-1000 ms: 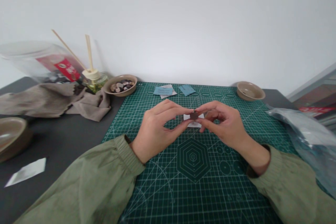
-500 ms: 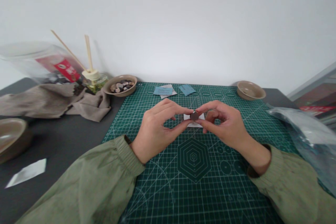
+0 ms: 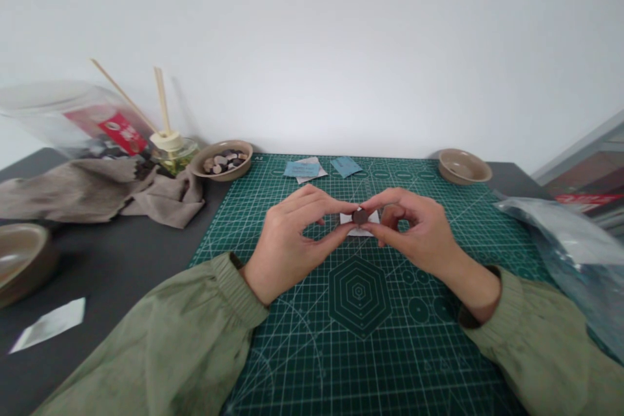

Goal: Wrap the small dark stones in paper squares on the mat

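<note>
Between the fingertips of both hands is a small dark brown round pebble [image 3: 360, 216]. My left hand [image 3: 303, 234] pinches its left side with thumb and forefinger. From the right, my right hand [image 3: 414, 227] grips it the same way, its other fingers curled under. A white paper piece [image 3: 373, 220] shows behind and below the pebble, partly covered by the fingers. Both hands are over the green cutting mat [image 3: 361, 364].
Pebbles fill a brown bowl [image 3: 221, 174] at the back left. Another bowl [image 3: 464, 166] stands back right, a third [image 3: 24, 260] far left. Blue packets [image 3: 302, 169] lie behind. A grey cloth [image 3: 97, 190], reed diffuser [image 3: 170, 146] and plastic bag [image 3: 575, 247] flank the mat.
Both hands keep their pinch on the pebble, which seems slightly tilted compared with before. The whole view has shifted a few pixels.
</note>
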A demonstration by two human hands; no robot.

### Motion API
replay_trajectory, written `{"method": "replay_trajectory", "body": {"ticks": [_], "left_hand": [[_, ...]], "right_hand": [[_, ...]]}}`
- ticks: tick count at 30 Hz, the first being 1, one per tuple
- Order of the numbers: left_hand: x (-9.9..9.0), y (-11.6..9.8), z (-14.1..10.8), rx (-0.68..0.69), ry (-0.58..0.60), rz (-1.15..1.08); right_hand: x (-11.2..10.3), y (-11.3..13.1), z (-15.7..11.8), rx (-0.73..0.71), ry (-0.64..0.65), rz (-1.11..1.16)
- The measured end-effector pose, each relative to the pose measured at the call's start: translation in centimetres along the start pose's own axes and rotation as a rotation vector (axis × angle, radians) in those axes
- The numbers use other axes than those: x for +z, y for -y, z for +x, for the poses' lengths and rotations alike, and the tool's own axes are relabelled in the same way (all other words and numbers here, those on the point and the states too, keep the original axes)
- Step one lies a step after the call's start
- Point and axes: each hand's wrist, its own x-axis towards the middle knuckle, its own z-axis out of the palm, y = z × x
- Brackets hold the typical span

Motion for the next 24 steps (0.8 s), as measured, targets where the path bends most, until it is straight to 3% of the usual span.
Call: {"method": "replay_trajectory", "body": {"ticks": [16, 24], "left_hand": [[0.6, 1.0, -0.6, -0.168, 0.070, -0.016], [1.2, 2.8, -1.4, -0.162, 0.328, 0.168]], "right_hand": [[0.2, -0.6, 0.2, 0.033, 0.019, 0.044], [-0.3, -1.5, 0.7, 0.137, -0.171, -0.130]]}}
